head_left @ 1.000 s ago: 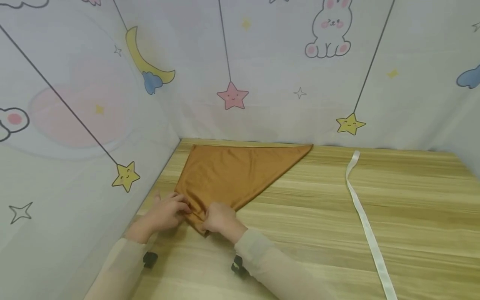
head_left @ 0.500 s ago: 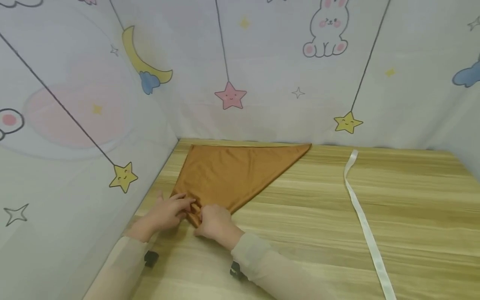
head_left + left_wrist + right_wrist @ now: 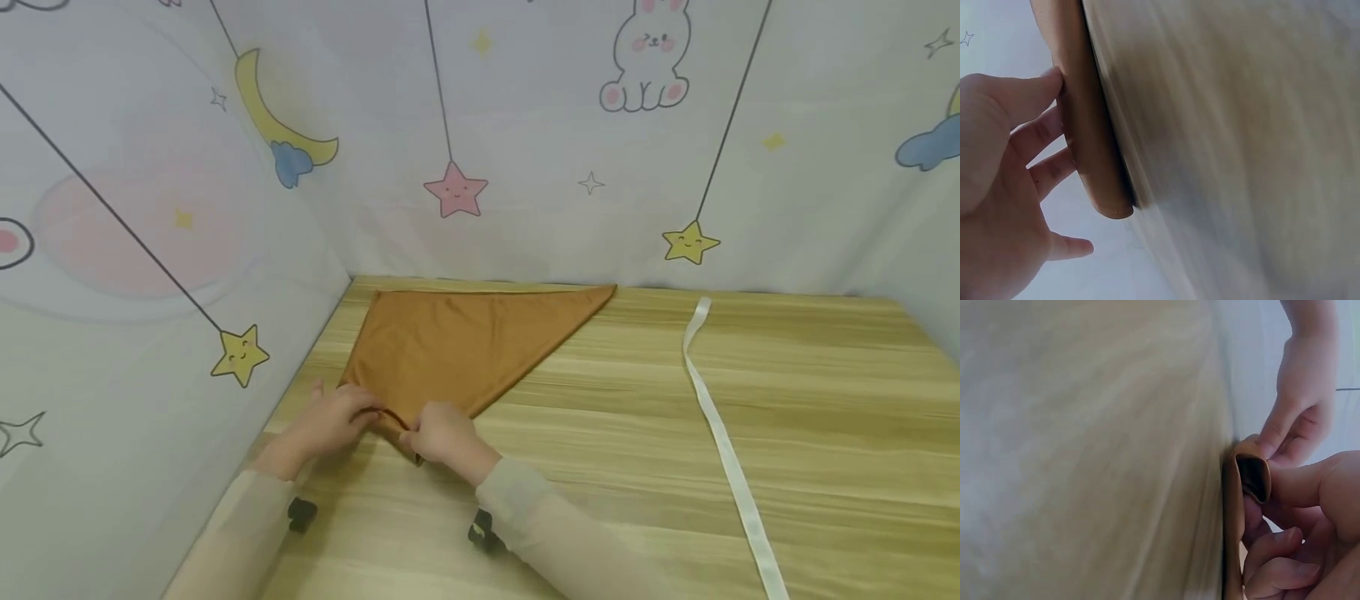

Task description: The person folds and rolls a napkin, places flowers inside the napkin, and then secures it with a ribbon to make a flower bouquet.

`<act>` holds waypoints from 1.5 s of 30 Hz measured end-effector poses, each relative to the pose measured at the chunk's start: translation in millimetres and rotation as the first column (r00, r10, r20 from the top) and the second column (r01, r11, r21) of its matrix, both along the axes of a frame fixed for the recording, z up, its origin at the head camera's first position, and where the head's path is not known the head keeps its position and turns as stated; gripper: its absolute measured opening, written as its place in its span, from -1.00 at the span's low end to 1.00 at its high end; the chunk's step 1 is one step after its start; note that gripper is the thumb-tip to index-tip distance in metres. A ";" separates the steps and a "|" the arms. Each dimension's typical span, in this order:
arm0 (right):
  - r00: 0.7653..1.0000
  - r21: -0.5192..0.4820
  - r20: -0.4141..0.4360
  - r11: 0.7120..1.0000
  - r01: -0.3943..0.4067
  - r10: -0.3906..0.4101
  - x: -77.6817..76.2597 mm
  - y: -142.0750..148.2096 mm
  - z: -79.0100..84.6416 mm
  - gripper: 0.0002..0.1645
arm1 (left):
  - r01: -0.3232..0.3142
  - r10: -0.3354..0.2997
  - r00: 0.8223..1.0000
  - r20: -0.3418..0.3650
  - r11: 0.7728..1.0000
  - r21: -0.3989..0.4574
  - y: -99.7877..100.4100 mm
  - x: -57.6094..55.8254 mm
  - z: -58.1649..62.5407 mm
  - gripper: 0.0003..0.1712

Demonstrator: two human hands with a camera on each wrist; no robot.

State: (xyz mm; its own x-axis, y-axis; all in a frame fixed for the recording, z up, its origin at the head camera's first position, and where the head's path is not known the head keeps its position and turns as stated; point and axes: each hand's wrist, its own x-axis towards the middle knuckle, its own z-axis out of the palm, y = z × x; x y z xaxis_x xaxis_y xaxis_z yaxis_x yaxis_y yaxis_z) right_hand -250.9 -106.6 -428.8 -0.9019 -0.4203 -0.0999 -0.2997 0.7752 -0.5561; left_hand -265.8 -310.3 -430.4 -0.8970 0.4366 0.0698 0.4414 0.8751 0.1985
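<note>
1. The brown cloth (image 3: 450,342) lies at the far left corner of the table (image 3: 600,433), with its long side next to the far edge.
2. Half a second ago, its near end looked bunched up. Now that end is a smoother roll (image 3: 1085,119) between the hands.
3. The right hand (image 3: 447,435) has slid a little toward the table's right edge. Its thumb and finger pinch the end of the roll.
4. The left hand (image 3: 330,417) is in almost the same spot, close to the table's left edge. Its fingers are spread apart, and the thumb and fingertips touch the roll.
5. The white ribbon (image 3: 723,437) has not moved. It runs from near the far edge toward the near side.
</note>
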 end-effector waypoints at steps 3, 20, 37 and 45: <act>1.000 0.029 -0.007 1.000 0.002 -0.002 -2.0 1.5 1.3 -0.53 | 0.001 -0.001 1.000 -0.011 1.000 -0.009 1.4 -2.2 -1.3 -0.90; 1.000 0.046 -0.005 0.999 -0.020 0.020 -2.4 -2.3 3.5 -0.50 | 0.030 -0.031 0.999 -0.034 0.999 -0.014 6.2 -4.3 -0.7 -0.87; 0.999 0.041 0.054 0.999 0.000 -0.002 -4.7 4.1 7.7 -0.57 | 0.065 -0.063 0.997 0.043 0.997 -0.036 5.4 -3.5 3.6 -0.89; 0.999 0.093 -0.031 0.996 -0.016 0.019 -5.4 8.1 11.3 -0.50 | 0.079 -0.076 0.997 0.028 0.992 -0.102 13.5 -5.4 7.1 -0.85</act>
